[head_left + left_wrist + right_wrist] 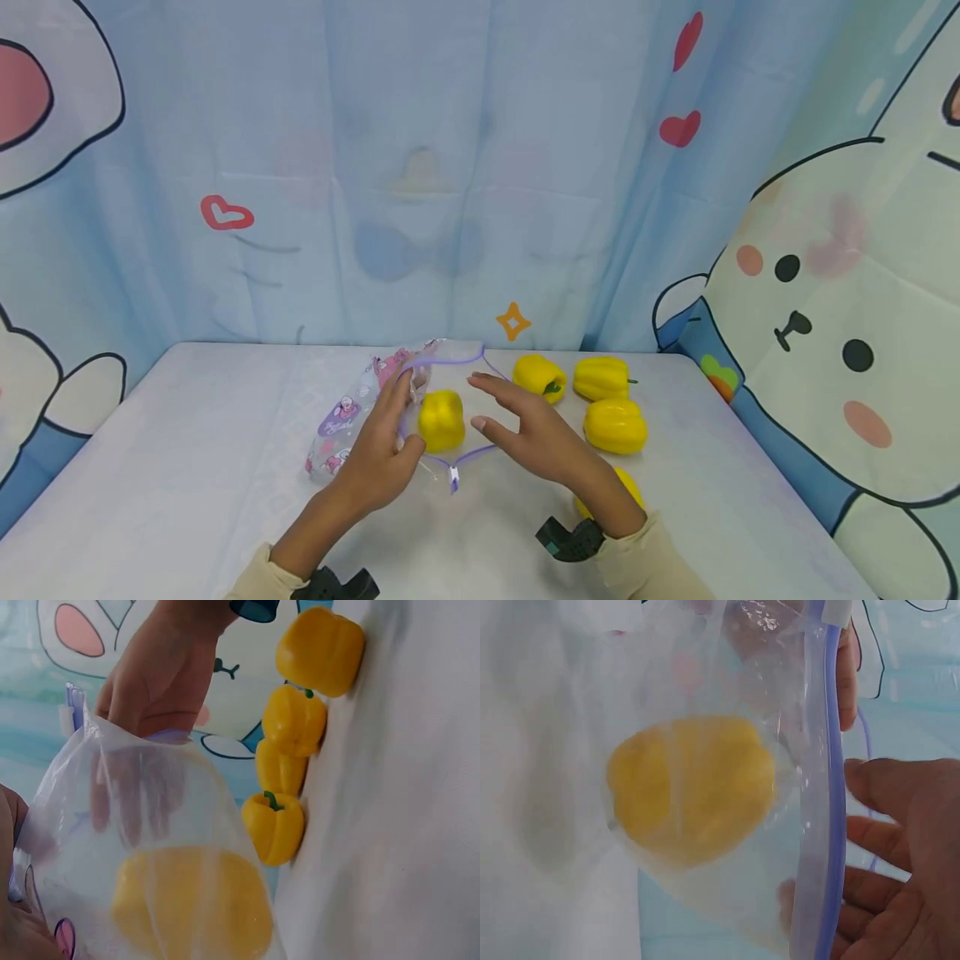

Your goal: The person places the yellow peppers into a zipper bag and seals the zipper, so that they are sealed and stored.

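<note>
The left hand [381, 454] and right hand [536, 429] are spread at the mouth of the bag [348, 417], yellow pepper [441, 421] inside between them; either snagging the rim [832, 787] (seemingly flimsy) could spill it

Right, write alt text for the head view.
A person's left hand and right hand frame the open mouth of a purple-rimmed plastic bag with a yellow pepper inside. Four more yellow peppers sit to the right on a white table.

So there's a bag [341, 417] on the bench [165, 467] with one pepper [441, 421] in it. Four more peppers [615, 426] sit off to the right, curtain [420, 108] behind everything.
</note>
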{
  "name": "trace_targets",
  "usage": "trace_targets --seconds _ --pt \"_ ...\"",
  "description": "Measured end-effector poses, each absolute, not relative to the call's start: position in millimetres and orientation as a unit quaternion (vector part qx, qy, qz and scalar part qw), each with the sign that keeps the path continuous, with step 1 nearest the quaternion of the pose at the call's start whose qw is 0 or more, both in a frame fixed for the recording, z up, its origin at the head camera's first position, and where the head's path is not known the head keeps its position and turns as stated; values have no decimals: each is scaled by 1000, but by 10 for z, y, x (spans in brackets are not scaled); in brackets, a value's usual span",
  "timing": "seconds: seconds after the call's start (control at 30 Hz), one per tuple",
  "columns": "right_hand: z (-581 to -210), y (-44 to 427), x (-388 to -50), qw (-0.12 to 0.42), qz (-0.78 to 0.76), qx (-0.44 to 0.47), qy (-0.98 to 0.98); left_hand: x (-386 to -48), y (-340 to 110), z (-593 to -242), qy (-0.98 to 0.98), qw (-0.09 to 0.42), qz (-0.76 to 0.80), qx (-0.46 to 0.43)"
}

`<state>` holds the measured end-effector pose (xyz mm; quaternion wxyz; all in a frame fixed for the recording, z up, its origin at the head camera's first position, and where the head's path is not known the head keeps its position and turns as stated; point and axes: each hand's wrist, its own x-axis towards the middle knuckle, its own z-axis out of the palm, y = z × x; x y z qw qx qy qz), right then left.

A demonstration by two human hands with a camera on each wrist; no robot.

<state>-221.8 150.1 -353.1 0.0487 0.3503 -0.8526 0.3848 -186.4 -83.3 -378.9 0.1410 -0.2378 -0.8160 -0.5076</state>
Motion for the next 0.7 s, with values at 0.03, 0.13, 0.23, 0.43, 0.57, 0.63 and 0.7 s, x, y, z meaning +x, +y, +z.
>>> trace_targets --seconds 0.03,0.13,0.23,0.43,0.57,0.63,0.7 --pt "-3518 1503 -2211 52 392 355 -847 -1865 -838 -3784 -814 146 -509 -238" --pt "-3498 1507 -2200 61 411 372 -830 -1872 -857 -3779 -812 155 -512 -235" --pt "-3504 1508 -2212 82 428 383 -814 -1889 -878 -3779 -811 157 -513 -232" --pt "-3486 1495 -2231 155 470 365 -788 -1931 -910 -3803 -808 163 -521 -224" --pt "-3325 1478 -2111 194 481 344 -783 -1937 -896 -3806 -805 155 -528 -221" --pt "-3294 1493 -2081 202 480 340 -783 -1932 -897 -3805 -807 154 -527 -218" --pt "-3362 1549 -2130 204 485 342 -778 -1929 -901 -3803 -808 155 -527 -214"
